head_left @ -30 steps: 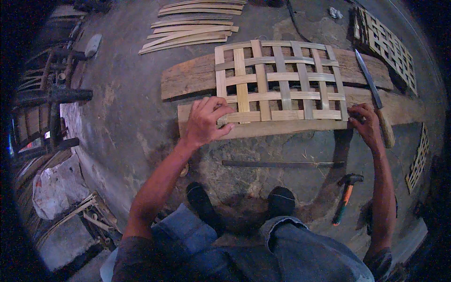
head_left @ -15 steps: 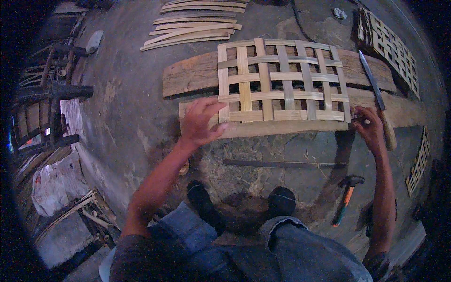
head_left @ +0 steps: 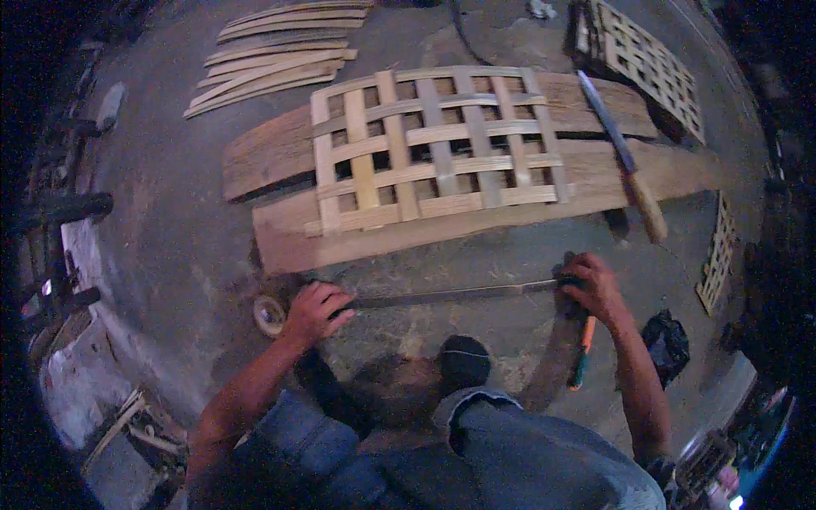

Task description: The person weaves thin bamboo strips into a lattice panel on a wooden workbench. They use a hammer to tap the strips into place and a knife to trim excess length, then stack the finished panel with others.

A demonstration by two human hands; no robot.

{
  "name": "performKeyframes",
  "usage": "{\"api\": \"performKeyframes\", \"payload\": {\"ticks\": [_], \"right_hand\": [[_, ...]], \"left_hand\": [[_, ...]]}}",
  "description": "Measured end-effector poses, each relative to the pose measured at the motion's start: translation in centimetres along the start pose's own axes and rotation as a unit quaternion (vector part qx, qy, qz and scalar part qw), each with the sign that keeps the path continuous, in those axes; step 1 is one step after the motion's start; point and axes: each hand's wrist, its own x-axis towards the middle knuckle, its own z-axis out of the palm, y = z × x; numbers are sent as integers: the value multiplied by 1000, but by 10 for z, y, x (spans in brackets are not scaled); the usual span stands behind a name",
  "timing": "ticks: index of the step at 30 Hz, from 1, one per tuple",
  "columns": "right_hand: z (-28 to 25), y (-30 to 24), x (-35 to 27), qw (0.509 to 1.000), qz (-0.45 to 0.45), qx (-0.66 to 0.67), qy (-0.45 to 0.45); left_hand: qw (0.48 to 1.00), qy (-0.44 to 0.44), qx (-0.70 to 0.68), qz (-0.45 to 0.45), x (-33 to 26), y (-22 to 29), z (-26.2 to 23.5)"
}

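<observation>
Strip (head_left: 450,296), dark and narrow, is seen between the wooden boards (head_left: 276,238) and the feet (head_left: 465,361). Its ends are met by the left hand (head_left: 316,311) and right hand (head_left: 593,286), fingers curled; whether it is gripped cannot be told. Both have been moved off the woven lattice (head_left: 438,133), left lying on the boards.

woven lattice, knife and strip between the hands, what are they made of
Woven lattice: probably unpainted bamboo or wood, from its flat, matte tan strips. Knife: likely metal blade, smooth grey sheen; handle seemingly bare wood, brown. Strip: dark, dull; wood or metal, too blurred to tell.
</observation>
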Motion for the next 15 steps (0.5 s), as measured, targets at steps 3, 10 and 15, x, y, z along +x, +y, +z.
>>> {"api": "performKeyframes", "payload": {"ticks": [3,10,15], "right_hand": [[-1,6,-2,999,-26,-17,-10],[-12,-3,-2,996,-72,-51,-5],[-56,-5,26,982,-134,-29,133]], "left_hand": [[1000,-9,3,11,5,3,-4],[999,39,-13,33,3,5,-7],[992,123,16,28,27,3,-56]]}}
